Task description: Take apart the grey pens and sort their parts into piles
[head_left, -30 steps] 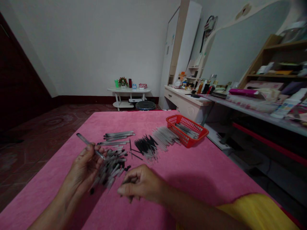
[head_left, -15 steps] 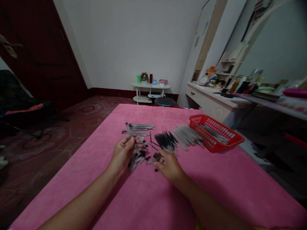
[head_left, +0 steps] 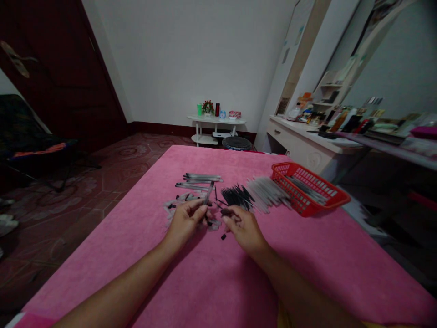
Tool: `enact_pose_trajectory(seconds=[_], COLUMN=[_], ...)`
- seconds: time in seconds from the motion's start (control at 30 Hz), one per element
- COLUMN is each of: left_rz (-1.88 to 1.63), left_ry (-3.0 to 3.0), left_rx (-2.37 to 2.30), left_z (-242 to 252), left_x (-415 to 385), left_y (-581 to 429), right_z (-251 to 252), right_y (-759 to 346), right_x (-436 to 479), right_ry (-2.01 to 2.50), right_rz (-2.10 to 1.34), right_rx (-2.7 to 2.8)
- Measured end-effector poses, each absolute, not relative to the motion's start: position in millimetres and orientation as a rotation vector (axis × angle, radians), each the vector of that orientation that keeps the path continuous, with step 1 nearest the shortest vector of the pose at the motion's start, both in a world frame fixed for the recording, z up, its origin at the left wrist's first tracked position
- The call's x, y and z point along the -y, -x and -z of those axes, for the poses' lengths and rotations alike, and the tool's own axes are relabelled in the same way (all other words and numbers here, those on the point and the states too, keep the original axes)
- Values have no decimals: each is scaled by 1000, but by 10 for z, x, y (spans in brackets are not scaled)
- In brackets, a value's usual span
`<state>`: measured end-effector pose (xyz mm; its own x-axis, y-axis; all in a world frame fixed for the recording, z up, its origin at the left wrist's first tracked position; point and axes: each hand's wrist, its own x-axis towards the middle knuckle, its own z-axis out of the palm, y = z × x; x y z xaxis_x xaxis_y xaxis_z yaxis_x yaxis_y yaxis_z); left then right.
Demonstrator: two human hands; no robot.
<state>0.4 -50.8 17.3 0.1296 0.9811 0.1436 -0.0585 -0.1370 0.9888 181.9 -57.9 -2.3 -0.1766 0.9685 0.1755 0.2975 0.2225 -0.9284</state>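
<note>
My left hand pinches a clear pen barrel that points up and away from me. Just to its right, my right hand is closed in a pinch over a small dark piece I cannot make out. Both hands hover over a scattered heap of short grey and black pen parts on the pink table cover. Beyond them lie a row of finished pens, a pile of black refills and a pile of clear tubes.
A red plastic basket holding more pens sits at the table's right edge. A white dresser with bottles stands to the right, a small white shelf table by the far wall, a dark chair at left.
The view swung left and up. My left hand turned the barrel from pointing left to pointing forward, and my right hand moved up from the near table to meet it.
</note>
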Motion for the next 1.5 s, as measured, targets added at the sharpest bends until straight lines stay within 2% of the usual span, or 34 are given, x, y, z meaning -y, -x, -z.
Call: enact_pose_trajectory(seconds=[0.27, 0.47, 0.63, 0.83, 1.0, 1.17, 1.3, 1.5], left_rz=[-1102, -965, -870, -849, -820, -778, -786, -751], left_ry=[-2318, -2624, -2728, -2768, -2766, -2769, -2786, -2815], left_rx=[-1315, -1343, -1420, -1445, -1460, -1467, -1453, -1473], left_z=[-115, -124, -110, -97, -93, -102, -93, -103], left_x=[552, 582, 557, 545, 533, 536, 534, 543], left_y=[82, 108, 137, 159, 161, 158, 159, 152], right_z=[-240, -156, -189, -187, -156, -160, -142, -111], right_y=[-1954, -1994, -1998, -2012, -2006, -1982, -1983, -1981], right_x=[559, 531, 527, 518, 510, 531, 531, 528], right_ry=[1218, 1272, 1240, 1229, 1237, 1266, 1226, 1286], right_rz=[-982, -885, -831, -1066, -915, -1057, -973, -1037], right_rx=[1545, 1658, 1718, 1635, 1675, 1634, 1648, 1652])
